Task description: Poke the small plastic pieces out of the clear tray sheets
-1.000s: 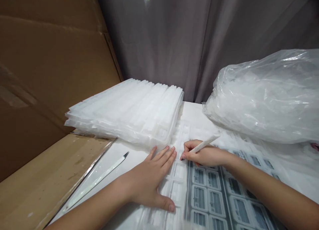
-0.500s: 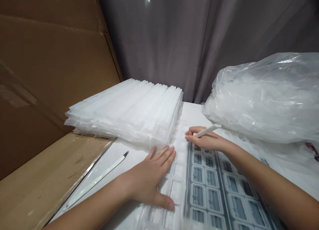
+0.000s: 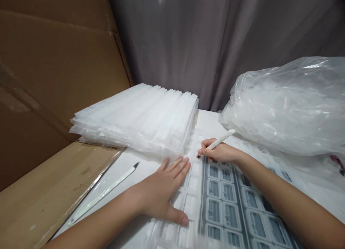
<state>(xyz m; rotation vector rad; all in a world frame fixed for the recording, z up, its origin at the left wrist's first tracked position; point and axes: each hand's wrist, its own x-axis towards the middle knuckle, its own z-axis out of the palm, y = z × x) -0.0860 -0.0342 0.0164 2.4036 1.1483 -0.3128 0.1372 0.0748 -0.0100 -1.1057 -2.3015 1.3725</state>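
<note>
The left hand (image 3: 161, 191) lies flat, fingers spread, on the left part of a translucent tray (image 3: 192, 184), its fingertips close by the near edge of the tray stack (image 3: 134, 119). The right hand's (image 3: 214, 150) grip is closed around a white tool (image 3: 222, 138), tip at the tray beside the dark panel's (image 3: 229, 195) left edge. White tabletop (image 3: 207, 116) shows between stack and plastic bag (image 3: 285, 109).
</note>
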